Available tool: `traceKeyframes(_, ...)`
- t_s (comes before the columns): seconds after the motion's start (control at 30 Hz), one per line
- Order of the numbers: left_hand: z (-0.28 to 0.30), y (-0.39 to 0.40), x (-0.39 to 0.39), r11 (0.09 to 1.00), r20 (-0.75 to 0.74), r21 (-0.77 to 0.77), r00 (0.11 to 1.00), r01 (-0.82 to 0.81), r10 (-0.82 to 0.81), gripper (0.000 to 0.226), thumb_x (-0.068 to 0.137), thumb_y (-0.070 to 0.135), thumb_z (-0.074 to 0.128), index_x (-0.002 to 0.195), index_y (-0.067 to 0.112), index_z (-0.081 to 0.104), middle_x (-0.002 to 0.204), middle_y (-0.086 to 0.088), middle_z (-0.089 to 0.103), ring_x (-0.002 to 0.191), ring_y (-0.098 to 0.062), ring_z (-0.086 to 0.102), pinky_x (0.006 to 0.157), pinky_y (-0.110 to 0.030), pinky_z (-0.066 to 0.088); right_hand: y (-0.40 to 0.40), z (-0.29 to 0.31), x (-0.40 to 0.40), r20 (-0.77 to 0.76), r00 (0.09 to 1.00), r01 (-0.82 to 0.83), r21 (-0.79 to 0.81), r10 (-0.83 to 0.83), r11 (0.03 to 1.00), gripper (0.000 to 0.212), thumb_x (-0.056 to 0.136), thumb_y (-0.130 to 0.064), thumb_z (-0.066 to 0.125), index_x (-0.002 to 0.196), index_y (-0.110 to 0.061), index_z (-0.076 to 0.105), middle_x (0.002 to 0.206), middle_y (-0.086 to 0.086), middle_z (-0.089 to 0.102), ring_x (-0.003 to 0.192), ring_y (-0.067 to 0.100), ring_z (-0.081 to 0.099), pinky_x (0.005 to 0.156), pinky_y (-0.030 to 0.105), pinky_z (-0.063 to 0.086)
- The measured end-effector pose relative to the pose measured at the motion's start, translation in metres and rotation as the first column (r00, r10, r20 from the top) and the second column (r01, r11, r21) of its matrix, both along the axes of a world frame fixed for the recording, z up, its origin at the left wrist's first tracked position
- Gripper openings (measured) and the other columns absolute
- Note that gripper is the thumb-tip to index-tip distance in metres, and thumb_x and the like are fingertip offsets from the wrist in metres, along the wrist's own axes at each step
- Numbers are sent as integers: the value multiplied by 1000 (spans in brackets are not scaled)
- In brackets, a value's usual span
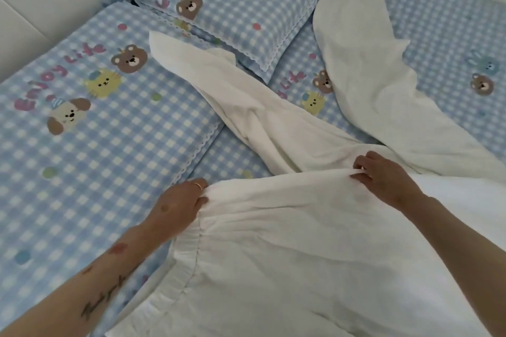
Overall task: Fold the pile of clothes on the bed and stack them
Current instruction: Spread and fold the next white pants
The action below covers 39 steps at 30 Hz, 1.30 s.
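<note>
White cloth [315,268] fills the near part of the view, spread over the bed [82,172], with a gathered seam running down its left side. Both hands hold its far folded edge. On the left side, the left hand [178,200], which wears a ring, has its fingers curled into the corner of the fold and grips the fabric there. To the right, the right hand [380,172] pinches the same edge between thumb and fingertips, bunching it slightly. Beyond the hands the white fabric runs on in two long crumpled strips: one stretches up and to the left toward a pillow [241,5], the other lies to the right and reaches toward the head of the bed. Whether these strips are one garment with the near cloth I cannot tell. Blue checked bedding with cartoon bears lies under everything, and a second pillow [90,96] lies at the left.
</note>
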<state>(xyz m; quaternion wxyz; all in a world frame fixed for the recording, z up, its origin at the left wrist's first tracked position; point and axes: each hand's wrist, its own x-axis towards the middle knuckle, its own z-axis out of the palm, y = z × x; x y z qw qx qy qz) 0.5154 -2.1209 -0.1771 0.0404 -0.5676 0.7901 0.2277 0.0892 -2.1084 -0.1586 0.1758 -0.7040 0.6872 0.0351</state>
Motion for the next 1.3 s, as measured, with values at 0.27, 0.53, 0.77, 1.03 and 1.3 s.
traceKeyframes(0.27,48,110,38,950,-173,-259,960,172,-221,34,78,14,48,104,6,69,104,-5,72,97,-21,65,92,-27,40,201,105,22,37,995,-88,-82,91,993,20,80,-12,66,96,-25,65,85,-10,61,76,6,55,53,19,44)
traceKeyframes(0.53,37,211,93,757,-35,-264,778,598,-627,40,66,9,64,104,13,73,114,-6,68,103,-19,67,94,-34,48,368,100,100,65,981,-167,-175,181,970,69,102,-30,13,84,-18,78,76,-7,72,72,9,40,47,15,44)
traceKeyframes(0.77,27,250,126,679,114,-131,691,722,-714,37,65,14,61,100,8,74,111,-11,69,100,-24,68,84,-48,52,458,50,166,86,984,-140,-147,154,979,56,100,-30,27,77,-25,78,73,-5,70,40,10,56,35,13,41)
traceKeyframes(1.03,38,246,137,705,165,-245,745,665,-646,43,87,2,32,96,4,75,112,-11,69,103,-26,66,94,-44,49,483,27,218,85,995,-30,-160,44,987,47,82,-19,34,68,-25,79,64,-4,70,37,12,54,31,13,36)
traceKeyframes(1.3,30,246,134,760,135,-88,764,644,-631,78,72,-1,30,148,15,22,159,1,3,146,-11,7,116,-28,3,488,26,221,71,997,13,122,-22,993,35,71,-62,55,76,-35,77,77,-14,72,50,4,61,38,12,42)
